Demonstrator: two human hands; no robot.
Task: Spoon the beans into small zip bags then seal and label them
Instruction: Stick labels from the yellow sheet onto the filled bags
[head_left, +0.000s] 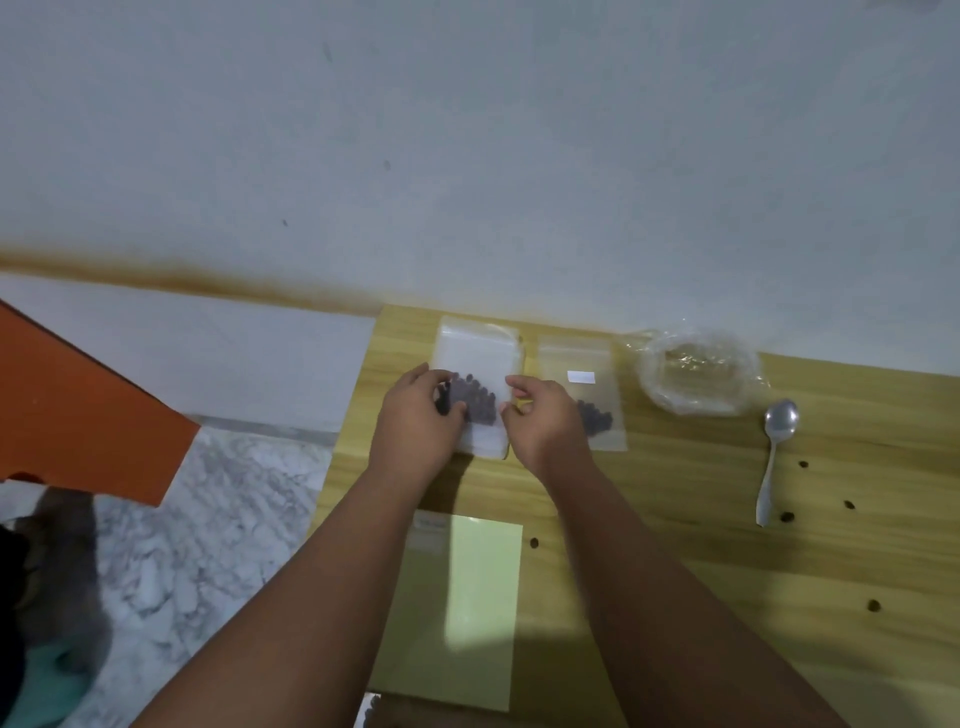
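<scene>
Left hand (421, 415) curls its fingers on the left edge of a zip bag (480, 358), a small dark object (444, 402) showing between thumb and fingers. Right hand (540, 421) pinches the bag's right edge. Beans (472, 397) sit inside it, between both hands. The bag lies flat on the bench (675, 519). A second bag (584, 364) lies just right, and a spoon (776, 452) lies farther right.
</scene>
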